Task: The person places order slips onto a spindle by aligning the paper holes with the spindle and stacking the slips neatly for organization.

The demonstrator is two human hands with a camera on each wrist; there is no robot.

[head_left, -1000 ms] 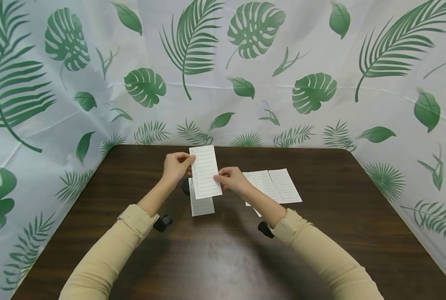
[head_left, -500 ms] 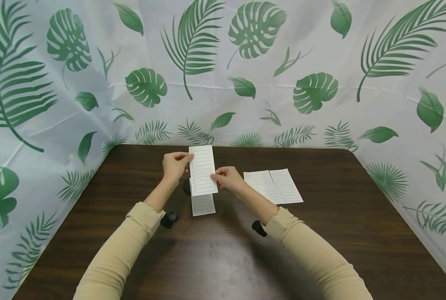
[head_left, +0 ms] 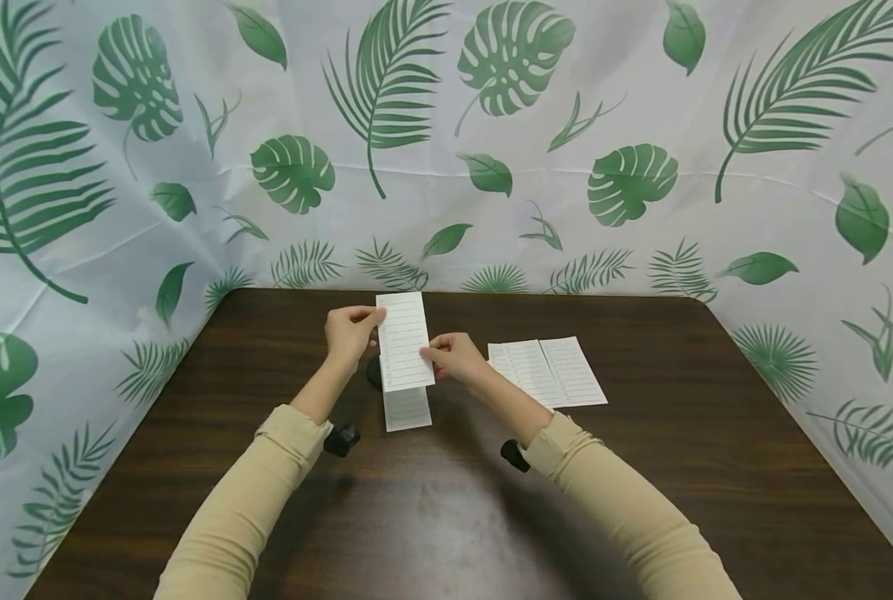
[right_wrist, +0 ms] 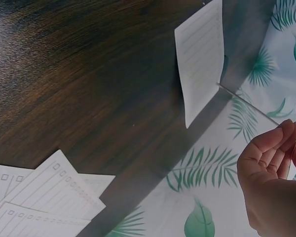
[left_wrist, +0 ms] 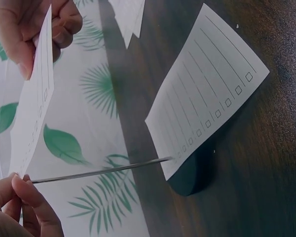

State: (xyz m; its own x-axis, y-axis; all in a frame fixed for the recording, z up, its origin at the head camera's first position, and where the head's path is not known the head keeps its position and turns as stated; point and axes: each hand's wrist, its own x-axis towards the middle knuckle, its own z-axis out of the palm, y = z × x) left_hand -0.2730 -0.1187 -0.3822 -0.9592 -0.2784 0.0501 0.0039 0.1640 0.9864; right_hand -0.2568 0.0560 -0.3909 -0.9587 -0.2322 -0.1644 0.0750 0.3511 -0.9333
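Note:
A lined white checklist slip (head_left: pixel 405 343) is held up between both hands over the table. My left hand (head_left: pixel 347 335) pinches its left edge near the top, while my right hand (head_left: pixel 456 357) grips the right edge lower down. Below it, another slip (left_wrist: pixel 207 89) is pierced by the thin metal rod (left_wrist: pixel 98 172) of a paper spike, close above its dark round base (left_wrist: pixel 190 175). The rod rises to the held slip, meeting it right by my left fingertips in the left wrist view.
Several more lined slips (head_left: pixel 566 371) lie overlapping to the right on the dark wooden table (head_left: pixel 446 500). A white curtain with green leaves (head_left: pixel 536 192) stands behind and beside the table.
Both hands have shifted the held slip slightly left, and it now hangs a bit straighter. Over the last half second it has hardly moved. The pierced slip and loose slips stay in place.

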